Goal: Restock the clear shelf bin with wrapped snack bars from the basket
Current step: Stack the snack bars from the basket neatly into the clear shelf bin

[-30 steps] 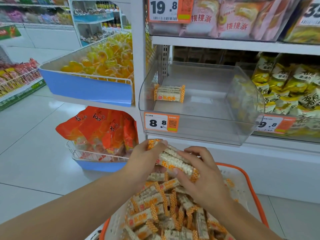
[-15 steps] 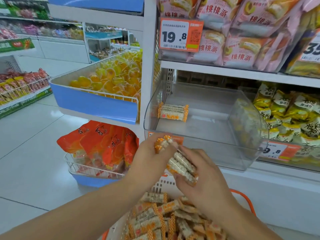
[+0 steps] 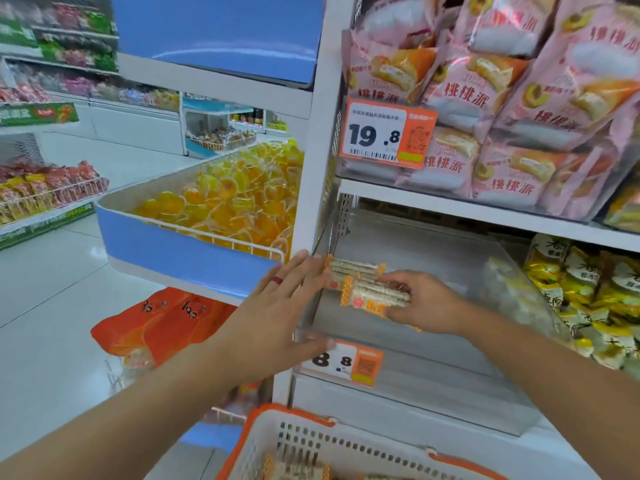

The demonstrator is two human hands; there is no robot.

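Note:
The clear shelf bin (image 3: 450,348) sits on the middle shelf with an 8.8 price tag on its front. Inside it, my right hand (image 3: 420,303) grips a stack of wrapped snack bars (image 3: 372,296), white with orange checked ends. Behind them, one earlier snack bar (image 3: 353,266) lies at the bin's back left. With its fingers straight, my left hand (image 3: 280,306) rests against the bin's left wall, outside it, holding nothing. The white and orange basket (image 3: 346,445) sits at the bottom edge, a few bars showing inside.
Pink pastry bags (image 3: 502,98) fill the shelf above, with a 19.8 tag. Yellow packets (image 3: 595,296) fill the bin to the right. To the left, a blue-fronted tray of yellow jelly cups (image 3: 221,202) juts out, with orange bags (image 3: 162,323) below. White floor lies left.
Both hands rose from the basket to the shelf. My right hand carried the bars into the clear bin; my left hand let go and moved to the bin's left wall.

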